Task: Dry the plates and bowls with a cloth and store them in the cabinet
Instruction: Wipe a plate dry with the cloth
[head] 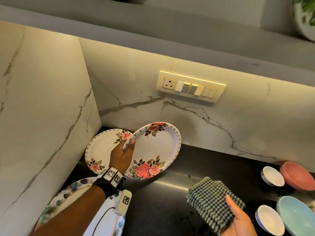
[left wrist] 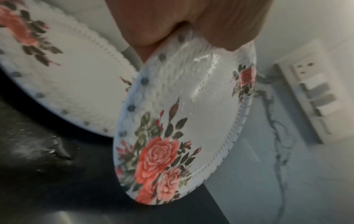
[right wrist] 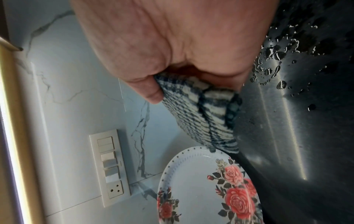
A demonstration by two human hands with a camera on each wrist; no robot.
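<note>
My left hand [head: 127, 147] pinches the rim of a white plate with red roses [head: 156, 150], holding it tilted above the black counter; the same rose plate [left wrist: 182, 121] looks wet and glossy in the left wrist view. A second rose plate [head: 100, 149] leans in the corner behind it. My right hand [head: 238, 217] grips a folded black-and-white checked cloth [head: 211, 201] at the lower right, apart from the held plate. In the right wrist view the checked cloth [right wrist: 201, 109] sits between thumb and palm, with the rose plate [right wrist: 201, 189] beyond it.
Several bowls stand at the right: a pink bowl [head: 298, 178], a light blue bowl [head: 296, 217] and two small white bowls [head: 272, 176]. Another patterned plate [head: 56, 203] lies at lower left. Water drops [right wrist: 277, 56] dot the black counter [head: 187, 167]. A switch panel [head: 190, 86] is on the marble wall.
</note>
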